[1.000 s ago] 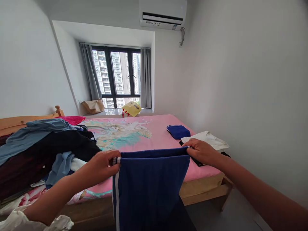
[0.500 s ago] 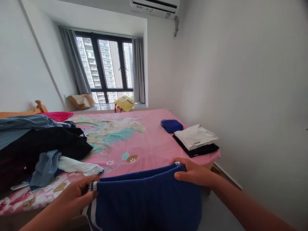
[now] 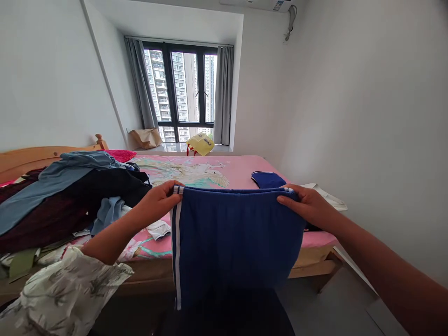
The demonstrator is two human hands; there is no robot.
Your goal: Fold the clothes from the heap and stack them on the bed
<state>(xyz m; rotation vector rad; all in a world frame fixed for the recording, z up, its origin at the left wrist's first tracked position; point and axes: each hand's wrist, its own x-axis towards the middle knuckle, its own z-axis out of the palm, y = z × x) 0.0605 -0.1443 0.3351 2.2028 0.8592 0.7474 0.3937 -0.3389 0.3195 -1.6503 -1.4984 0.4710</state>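
Note:
Blue shorts [image 3: 238, 233] with white side stripes hang stretched by their waistband in front of the bed. My left hand [image 3: 164, 198] pinches the left end of the waistband, and my right hand [image 3: 301, 200] grips the right end. The lower part of the shorts falls into shadow. Beyond them on the bed lies a folded blue garment [image 3: 268, 179] with white trim. A folded white garment [image 3: 329, 196] is partly hidden behind my right hand and forearm.
A loose heap of clothes [image 3: 70, 196] covers the bed's left side. The bed [image 3: 241, 163] has a pink patterned sheet and a wooden headboard [image 3: 35, 161]. A yellow bag [image 3: 201, 143] and a brown paper bag [image 3: 147, 137] sit by the window. A wall stands at right.
Both hands have raised the shorts, which now hang lower edge down and hide more of the bed. The view has turned a little to the left.

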